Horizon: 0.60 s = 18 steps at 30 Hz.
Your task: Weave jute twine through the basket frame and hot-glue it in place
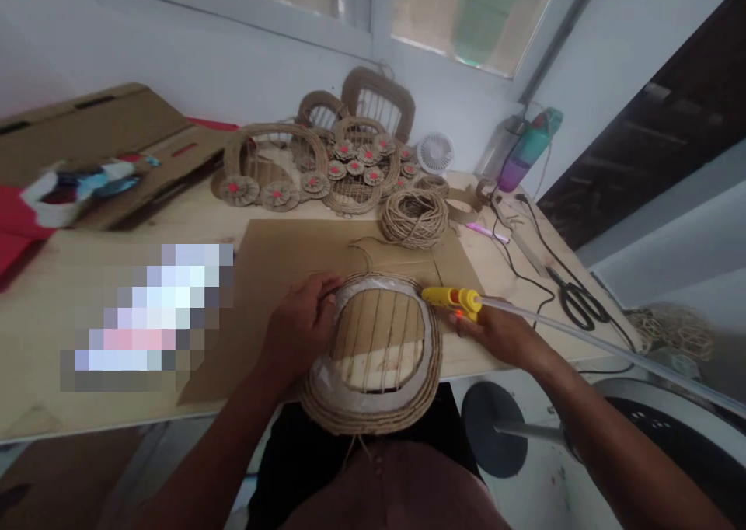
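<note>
My left hand (pixel 306 320) is closed on the upper left rim of an oval twine-wound frame (pixel 373 417); some fingertips are lost behind the rim, so exact finger placement unclear. Frame sits at the bench's (pixel 29 343) front edge, partly over a cardboard sheet (pixel 262 258), its lower end sticking out past the edge above my lap. Cords run lengthwise across the opening; pale inner band, material hard to tell. My right hand (pixel 495 328) grips a yellow hot glue gun (pixel 451 298), handle mostly covered by my fingers, trigger not readable, small red light showing. Nozzle is at the frame's right rim; can't tell if touching. Long clear glue stick (pixel 583 333) runs out its back and is cut off at the picture's right side. Twine ball (pixel 415 217) on the cardboard's far edge. Black-handled scissors (pixel 576 301) near the bench's right edge. Toward the back edge, woven pieces with red-centred flowers (pixel 277 193) overlap, so no sure count; small white fan (pixel 435 152) beside them. Bench's left part has a pixelated patch (pixel 151 312), contents unreadable. Bottle (pixel 530 149) at back right corner, blurry.
</note>
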Motion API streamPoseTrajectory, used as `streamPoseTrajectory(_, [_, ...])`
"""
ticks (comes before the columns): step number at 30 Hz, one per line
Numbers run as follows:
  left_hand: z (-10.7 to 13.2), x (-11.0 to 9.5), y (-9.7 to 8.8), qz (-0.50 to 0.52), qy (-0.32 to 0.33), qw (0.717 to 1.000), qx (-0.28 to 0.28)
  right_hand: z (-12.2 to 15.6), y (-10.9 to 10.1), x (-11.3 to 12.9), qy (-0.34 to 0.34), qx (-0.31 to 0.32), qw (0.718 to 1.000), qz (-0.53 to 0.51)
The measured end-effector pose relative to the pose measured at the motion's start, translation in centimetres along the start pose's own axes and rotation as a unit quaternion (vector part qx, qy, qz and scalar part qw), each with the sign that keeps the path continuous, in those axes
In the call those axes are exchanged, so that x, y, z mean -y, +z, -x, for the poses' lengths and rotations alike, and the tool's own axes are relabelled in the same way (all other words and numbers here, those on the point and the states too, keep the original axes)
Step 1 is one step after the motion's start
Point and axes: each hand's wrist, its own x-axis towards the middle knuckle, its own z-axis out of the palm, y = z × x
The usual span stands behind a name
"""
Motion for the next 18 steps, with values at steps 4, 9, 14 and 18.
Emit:
streamPoseTrajectory(4, [0.1,-0.2,-0.2,-0.027,0.003,1.000,0.005,-0.4,-0.2,0.7,0.004,-0.005,1.000,-0.028])
streamPoseTrajectory(9, [0.3,-0.5,-0.2,-0.045,0.007,0.999,0.020,-1.8,-0.1,1.3,-0.020,0.001,0.998,-0.062])
streamPoseTrajectory(14, [0.5,-0.7,-0.1,-0.078,0.014,0.997,0.023,-1.1,-0.2,0.4,0.008,0.018,0.999,-0.028])
streamPoseTrajectory(18, [0.8,-0.9,0.1,-0.103,0.023,0.994,0.009,0.2,-0.2,-0.3,0.003,0.020,1.000,-0.002])
